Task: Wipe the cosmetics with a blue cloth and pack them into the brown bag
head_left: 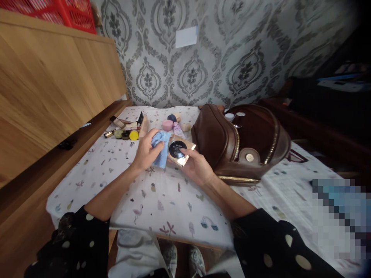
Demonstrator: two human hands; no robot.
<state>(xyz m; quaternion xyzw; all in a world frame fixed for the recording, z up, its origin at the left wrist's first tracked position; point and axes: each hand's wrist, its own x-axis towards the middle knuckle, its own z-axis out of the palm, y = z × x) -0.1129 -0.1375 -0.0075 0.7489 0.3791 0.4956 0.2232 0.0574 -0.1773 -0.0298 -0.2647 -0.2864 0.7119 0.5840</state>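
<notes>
My left hand [146,151] is closed around a folded light-blue cloth [161,148]. Beside it, my right hand [198,166] grips a shiny gold makeup compact [181,150] with a round black label on the face toward me, the thumb lying on it. The cloth is right by the compact's left edge; whether they touch I cannot tell. Both hands are above the white printed tablecloth [162,204]. Just to the right of the compact stands a brown leather bag [214,143], unzipped, with white-topped containers [239,119] inside.
At the back left lie several cosmetics, among them a yellow round pot [133,135]. Behind my hands are a pink jar [167,125] and a purple-white tube [178,130]. A wooden cabinet [58,73] borders the left; a patterned wall [188,73] rises behind.
</notes>
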